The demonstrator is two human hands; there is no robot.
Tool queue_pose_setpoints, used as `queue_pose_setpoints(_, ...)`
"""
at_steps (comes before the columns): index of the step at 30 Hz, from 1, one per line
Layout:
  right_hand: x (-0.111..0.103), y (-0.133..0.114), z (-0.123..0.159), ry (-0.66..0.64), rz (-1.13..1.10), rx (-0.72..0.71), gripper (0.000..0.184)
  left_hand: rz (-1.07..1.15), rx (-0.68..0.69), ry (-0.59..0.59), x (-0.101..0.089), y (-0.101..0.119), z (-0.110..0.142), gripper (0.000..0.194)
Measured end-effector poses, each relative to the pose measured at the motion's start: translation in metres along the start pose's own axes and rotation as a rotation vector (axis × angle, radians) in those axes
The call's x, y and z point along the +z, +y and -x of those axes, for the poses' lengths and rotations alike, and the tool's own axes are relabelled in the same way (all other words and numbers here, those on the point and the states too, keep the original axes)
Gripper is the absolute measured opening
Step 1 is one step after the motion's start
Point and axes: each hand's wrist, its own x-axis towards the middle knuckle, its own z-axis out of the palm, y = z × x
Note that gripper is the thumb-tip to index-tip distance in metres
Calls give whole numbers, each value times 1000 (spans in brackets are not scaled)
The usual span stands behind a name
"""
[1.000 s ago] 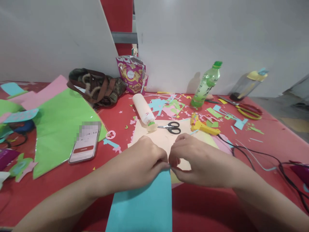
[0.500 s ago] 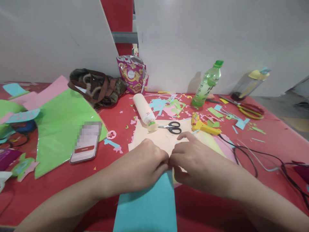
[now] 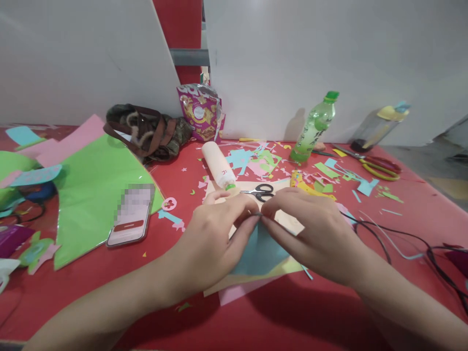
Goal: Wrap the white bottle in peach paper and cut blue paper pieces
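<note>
My left hand (image 3: 224,236) and my right hand (image 3: 312,226) meet in front of me, thumbs and fingertips pinched together on the edge of a blue sheet of paper (image 3: 259,253). The sheet extends below the fingers, darker in their shadow; its upper part is hidden by my hands. Beneath it are a cream sheet (image 3: 215,287), a yellow one and a pink sheet (image 3: 237,292) on the red table. Just beyond my fingers lie small black-handled scissors (image 3: 263,191) and a white glue bottle (image 3: 218,165). A yellow glue gun (image 3: 307,187) is partly covered by my right hand.
A phone (image 3: 131,217) rests on a green sheet (image 3: 91,195) at left. Behind stand a bag (image 3: 149,134), a snack pouch (image 3: 200,114) and a green bottle (image 3: 315,126). Paper scraps, large scissors (image 3: 376,165) and a black cable (image 3: 387,231) lie to the right.
The blue sheet no longer hangs toward me past the table's front; it now shows between and under my hands. Both hands have changed their grip, with the thumbs stretched toward each other.
</note>
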Motion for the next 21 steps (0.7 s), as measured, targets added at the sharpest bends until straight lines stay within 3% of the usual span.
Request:
queue_pose_setpoints(7, 2, -1, 1, -10, 53, -62, 15, -184, 75, -81, 3, 1, 1, 16)
queue_pose_setpoints(11, 0, -5, 0, 43, 1, 35, 9, -237, 121, -51, 3, 0, 3, 17)
queue_pose_setpoints(16, -3, -8, -1, 9, -86, 117, 12, -300, 185, -17, 2, -1, 4, 18)
queue_pose_setpoints(21, -6, -5, -1, -18, -73, 187, 11, -360, 167, 84, 2, -4, 4, 17)
